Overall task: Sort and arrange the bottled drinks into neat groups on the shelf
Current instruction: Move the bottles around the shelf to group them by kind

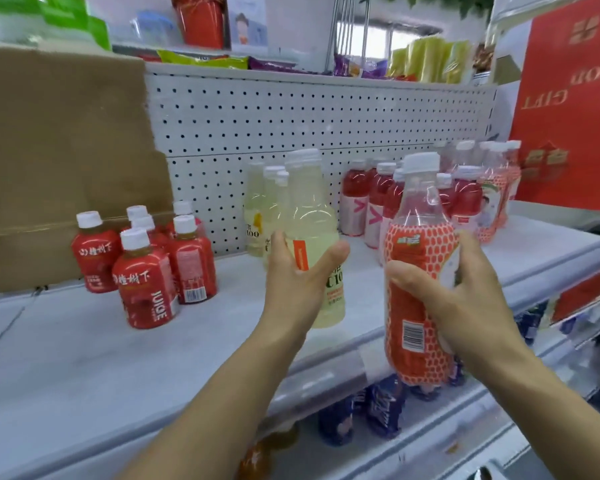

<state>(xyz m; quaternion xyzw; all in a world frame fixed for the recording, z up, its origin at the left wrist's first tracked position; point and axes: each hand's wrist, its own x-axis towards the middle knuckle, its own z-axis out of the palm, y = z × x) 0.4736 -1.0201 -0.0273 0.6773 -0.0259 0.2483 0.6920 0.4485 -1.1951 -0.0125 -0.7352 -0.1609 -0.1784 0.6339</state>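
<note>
Front red bottle [146, 289], lower left: white Chinese characters 山楂树下 across the label, "JUICE" sideways below. Same characters on the rear red bottle [96, 252]. Third red bottle [191, 261]: barcode, digits unreadable. Pale yellow bottle [312, 216], centre: "C10", the rest cut off at the bottle's edge. Small yellow bottle [255, 209] behind it: "100". Dark red bottles [352, 188], centre right: large pink "V" mark on pale labels. Orange-patterned bottle [420, 271], right of centre: barcode, digits too small; green logo unreadable. Red box [568, 98], upper right: upside-down "GIFT", partial "OOD" above it.
</note>
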